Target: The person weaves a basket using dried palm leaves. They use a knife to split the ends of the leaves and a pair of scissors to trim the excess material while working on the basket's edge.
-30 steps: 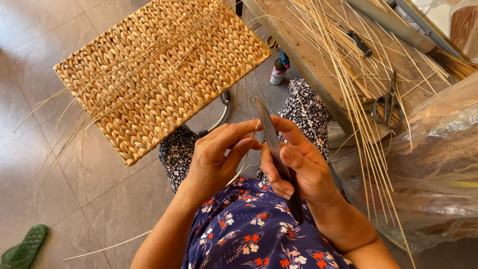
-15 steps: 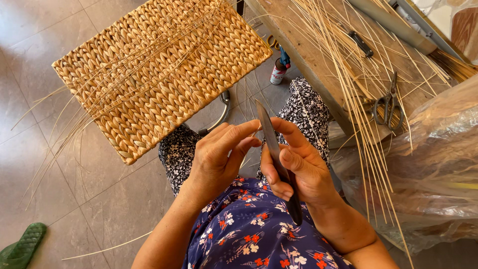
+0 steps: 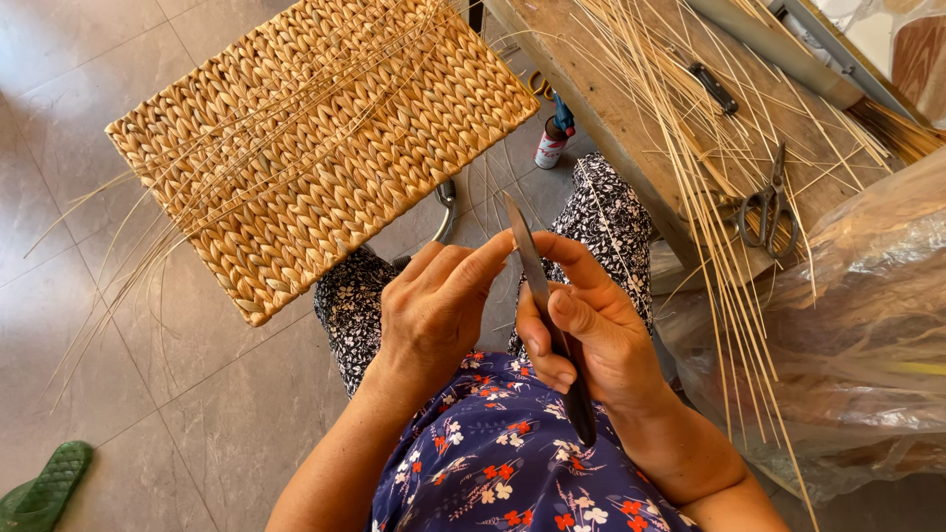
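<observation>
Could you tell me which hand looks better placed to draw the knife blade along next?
Probably the right hand: it grips the knife by its handle, while the left hand only has fingertips near the blade.

A home weaving workshop is shown. A woven mat (image 3: 315, 148) is propped at 11 o'clock over a tiled floor (image 3: 197, 414). At 1 o'clock a rough wooden counter (image 3: 631, 118) is strewn with long straw strands (image 3: 709, 177), and scissors (image 3: 769, 207) are laid on it. A green sandal (image 3: 44, 488) is seen at 8 o'clock.
</observation>
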